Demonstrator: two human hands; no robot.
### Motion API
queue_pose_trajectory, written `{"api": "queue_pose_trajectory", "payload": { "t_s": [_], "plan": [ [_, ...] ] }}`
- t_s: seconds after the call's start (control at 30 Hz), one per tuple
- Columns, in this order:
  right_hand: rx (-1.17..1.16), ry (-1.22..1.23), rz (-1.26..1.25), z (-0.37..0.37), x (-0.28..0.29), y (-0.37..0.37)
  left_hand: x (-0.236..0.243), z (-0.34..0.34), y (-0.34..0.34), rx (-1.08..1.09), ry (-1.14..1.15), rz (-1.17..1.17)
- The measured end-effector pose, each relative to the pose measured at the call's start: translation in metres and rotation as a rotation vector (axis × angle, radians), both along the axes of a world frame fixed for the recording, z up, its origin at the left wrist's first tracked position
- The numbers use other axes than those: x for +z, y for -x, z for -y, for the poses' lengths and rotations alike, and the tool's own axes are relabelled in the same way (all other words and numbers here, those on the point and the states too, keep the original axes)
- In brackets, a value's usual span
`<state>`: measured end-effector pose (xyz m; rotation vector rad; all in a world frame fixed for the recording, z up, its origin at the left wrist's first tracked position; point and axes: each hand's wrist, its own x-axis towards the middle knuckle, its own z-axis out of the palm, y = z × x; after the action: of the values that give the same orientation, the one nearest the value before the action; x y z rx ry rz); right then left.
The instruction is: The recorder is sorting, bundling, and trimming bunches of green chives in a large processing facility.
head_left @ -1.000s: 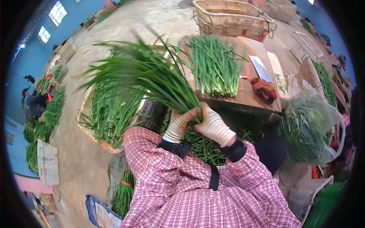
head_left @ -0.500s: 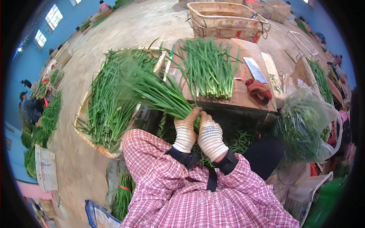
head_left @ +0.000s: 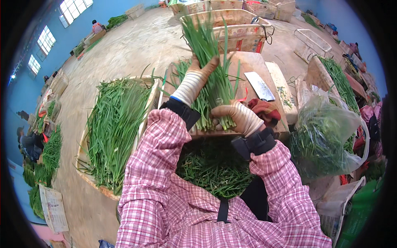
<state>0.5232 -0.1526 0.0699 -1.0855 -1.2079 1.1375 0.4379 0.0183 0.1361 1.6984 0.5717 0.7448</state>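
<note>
A bunch of long green chives [head_left: 200, 39] stands nearly upright over the wooden board [head_left: 254, 62]. My left hand [head_left: 201, 72], gloved, is wrapped round the middle of its leaves. Lower down, my right hand [head_left: 236, 115] is closed round the pale stem ends, low over the board's near edge. More chives [head_left: 178, 71] lie flat on the board, partly hidden behind my left hand and the bunch. To the right of my hands rest a broad-bladed cleaver [head_left: 259, 86] and a crumpled red cloth [head_left: 264, 110].
A crate heaped with chives [head_left: 118, 128] stands at my left. Beyond the board is a large cream crate [head_left: 244, 31]. A clear plastic bag of greens [head_left: 322, 132] sits at right. Loose trimmings [head_left: 215, 169] lie below the board. Other people are at far left.
My hands have carried the bunch forward from near my lap onto the board, and it has swung from slanting left to nearly upright. My left hand has moved up from the stems to the leaves.
</note>
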Motion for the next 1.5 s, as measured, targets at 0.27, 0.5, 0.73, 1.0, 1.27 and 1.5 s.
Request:
{"api": "queue_pose_trajectory", "payload": {
  "t_s": [0.27, 0.5, 0.73, 1.0, 1.27, 1.5],
  "plan": [
    [0.01, 0.571, -1.036, -0.011, -0.029, -0.016, -0.066, -0.043, 0.008, -0.22, -0.592, 0.068],
    [0.037, 0.547, -0.576, 0.002, -0.004, -0.021, -0.081, -0.031, -0.022, -0.612, -0.921, -0.421],
    [0.053, 0.095, 0.55, 0.04, -0.01, -0.013, -0.08, -0.023, -0.04, -0.619, -1.169, -0.483],
    [-0.499, 0.166, 0.497, 0.026, 0.01, -0.038, -0.081, -0.031, -0.031, -0.598, -1.207, -0.517],
    [-0.461, 0.299, 0.358, 0.009, -0.002, -0.047, -0.085, -0.034, -0.036, -0.624, -1.085, -0.498],
    [0.19, 0.067, 0.5, 0.047, 0.002, -0.02, -0.074, -0.034, -0.046, -0.651, -1.041, -0.551]
  ]
}}
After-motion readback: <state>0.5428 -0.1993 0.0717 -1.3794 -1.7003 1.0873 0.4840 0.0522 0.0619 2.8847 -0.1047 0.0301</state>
